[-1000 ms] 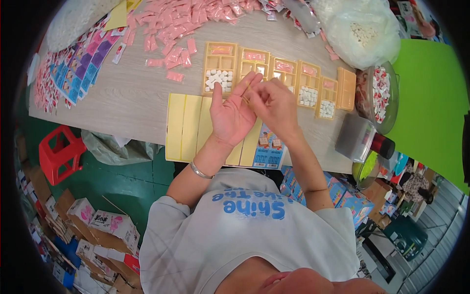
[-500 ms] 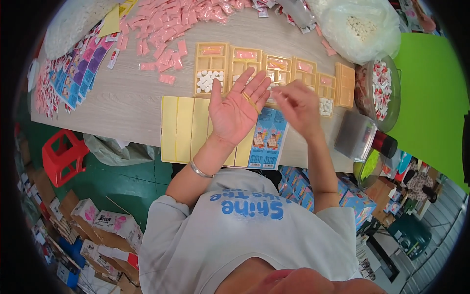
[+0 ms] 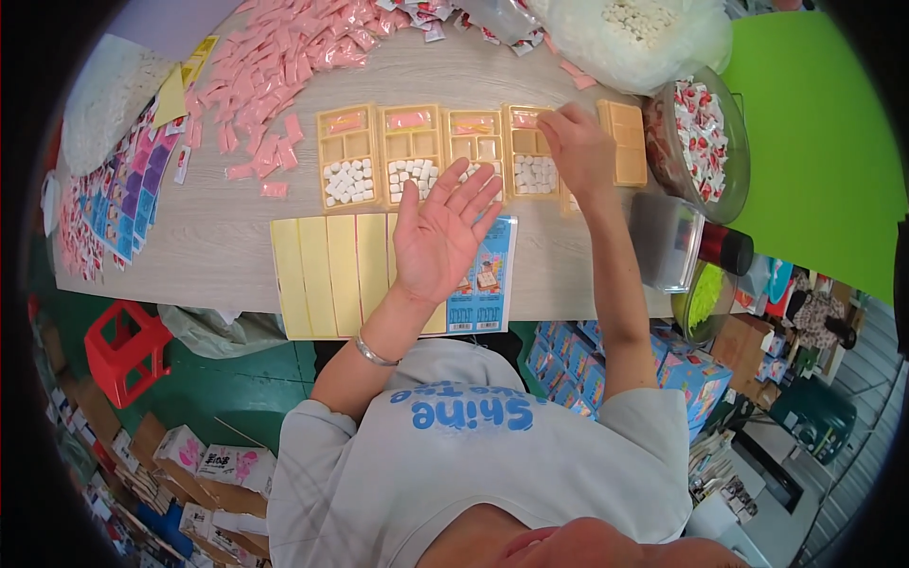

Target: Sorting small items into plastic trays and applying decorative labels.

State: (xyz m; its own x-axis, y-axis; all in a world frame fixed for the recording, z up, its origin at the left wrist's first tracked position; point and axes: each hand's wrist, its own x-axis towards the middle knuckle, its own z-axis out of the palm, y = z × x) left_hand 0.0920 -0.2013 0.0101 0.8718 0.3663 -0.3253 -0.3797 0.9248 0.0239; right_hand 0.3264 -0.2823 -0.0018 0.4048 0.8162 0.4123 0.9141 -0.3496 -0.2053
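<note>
My left hand (image 3: 437,244) is held palm up over the card sheet, fingers stretched out, with nothing visible on it. My right hand (image 3: 581,151) is closed in a pinch at the right end of a row of tan compartment trays (image 3: 348,146). Whatever it pinches is too small to make out. The far compartments hold pink packets (image 3: 409,120), some with thin yellow sticks (image 3: 471,127) on top. White chunky pieces (image 3: 349,182) fill the near compartments. My right hand mostly hides one tray, and my left fingertips partly cover the third tray's white pieces.
A yellow and blue card sheet (image 3: 315,275) lies at the front edge. Pink packets (image 3: 284,57) heap at the back left. At right are an upturned tan tray (image 3: 623,142), a glass bowl (image 3: 737,161) of wrapped packets, and a clear plastic box (image 3: 666,241). A bag (image 3: 578,47) stands behind.
The yellow sticks that lay across my left fingers are gone from that hand. My right hand has moved away from it to the far right trays. The whole view has shifted.
</note>
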